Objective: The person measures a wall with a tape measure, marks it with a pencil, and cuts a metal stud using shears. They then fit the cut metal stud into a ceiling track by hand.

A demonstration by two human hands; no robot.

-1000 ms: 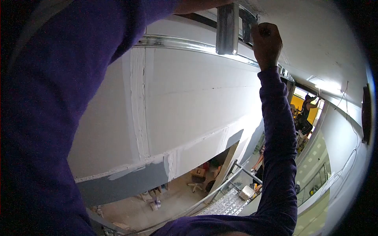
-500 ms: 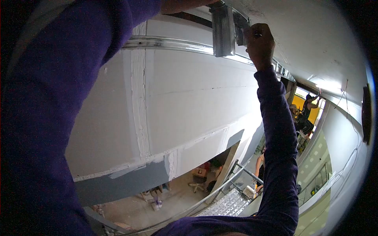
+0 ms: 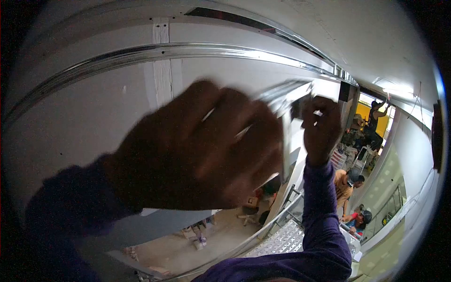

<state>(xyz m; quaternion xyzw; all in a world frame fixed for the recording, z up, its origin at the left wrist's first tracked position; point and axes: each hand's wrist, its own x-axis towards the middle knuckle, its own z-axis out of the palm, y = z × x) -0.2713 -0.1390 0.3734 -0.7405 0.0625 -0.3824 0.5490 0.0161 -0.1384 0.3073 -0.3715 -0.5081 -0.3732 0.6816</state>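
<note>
Metal piece [image 3: 284, 101] gripped between left hand [image 3: 197, 150] and right hand [image 3: 321, 128], wall [image 3: 84, 117] behind, track [image 3: 155, 51] along its top edge, scaffold deck [image 3: 282, 239] below.

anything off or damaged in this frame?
No clear damage. Both hands, left hand and right hand, grip a short metal piece below the wall track; it's motion-blurred, so its condition can't be judged. A dark gap runs above the track.

Motion blur smears the left hand [image 3: 197, 150] in the foreground; fisheye distortion bends the wall [image 3: 94, 108] and darkens corners, while a bright doorway [image 3: 364, 110] glares beyond.
</note>
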